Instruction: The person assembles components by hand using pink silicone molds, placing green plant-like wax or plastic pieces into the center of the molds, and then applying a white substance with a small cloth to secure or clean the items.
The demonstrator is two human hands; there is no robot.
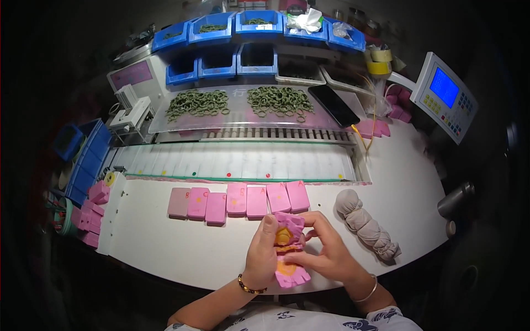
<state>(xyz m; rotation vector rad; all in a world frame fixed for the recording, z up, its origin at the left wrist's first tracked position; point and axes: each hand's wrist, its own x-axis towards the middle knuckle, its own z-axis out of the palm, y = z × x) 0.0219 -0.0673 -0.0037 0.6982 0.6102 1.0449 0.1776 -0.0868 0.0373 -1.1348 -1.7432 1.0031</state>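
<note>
A pink rubber mould (298, 277) with an orange-yellow inside is held above the near edge of the white table. It is folded open, so two halves show, one above the other. My left hand (259, 256) is closed round its left side, with the thumb along the upper half. On the right, my right hand (333, 255) grips it with bent fingers near the upper edge and the thumb against the lower half. Just beyond my hands, several pink rectangular moulds (256, 202) lie side by side, marked in red.
A twisted beige cloth (361, 223) lies at right. Green rings (280, 100) are heaped on a tray (237, 118) carrying a black phone (334, 105). Blue bins (258, 69) stand behind; a control panel (446, 96) is at far right. More pink blocks (90, 220) sit at left.
</note>
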